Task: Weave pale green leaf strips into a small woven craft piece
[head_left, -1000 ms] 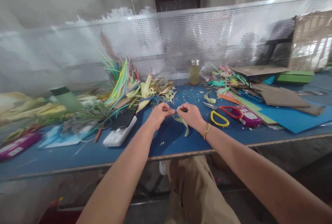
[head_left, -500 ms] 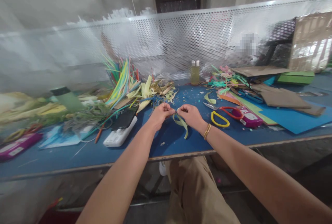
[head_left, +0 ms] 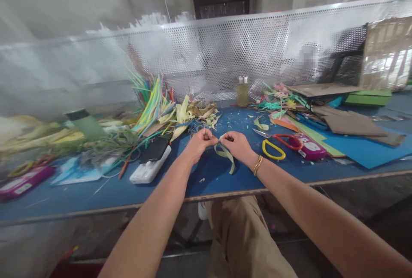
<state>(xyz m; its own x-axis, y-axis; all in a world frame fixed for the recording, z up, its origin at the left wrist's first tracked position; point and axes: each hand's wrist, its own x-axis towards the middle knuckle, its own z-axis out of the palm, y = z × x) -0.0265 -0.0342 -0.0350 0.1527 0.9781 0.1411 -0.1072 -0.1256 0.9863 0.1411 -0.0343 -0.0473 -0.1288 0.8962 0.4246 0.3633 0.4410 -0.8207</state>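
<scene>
Both my hands meet over the middle of the blue table [head_left: 96, 192]. My left hand [head_left: 200, 142] is closed in a pinch on one end of a pale green paper strip [head_left: 226, 155]. My right hand [head_left: 237, 144], with a gold bangle on its wrist, pinches the same strip from the other side. The strip curls down in a loop below my fingers and touches the table.
Scissors with red and yellow handles [head_left: 273, 142] and a pink box [head_left: 309, 149] lie to the right. A white power bank with a black phone [head_left: 150, 163] lies to the left, beside a heap of coloured strips [head_left: 154, 102]. A small bottle [head_left: 242, 90] stands by the perforated metal screen [head_left: 257, 50]. Cardboard sheets [head_left: 347, 121] lie far right.
My hands stay pinched together in place. The green strip now hangs in a wider loop beneath them.
</scene>
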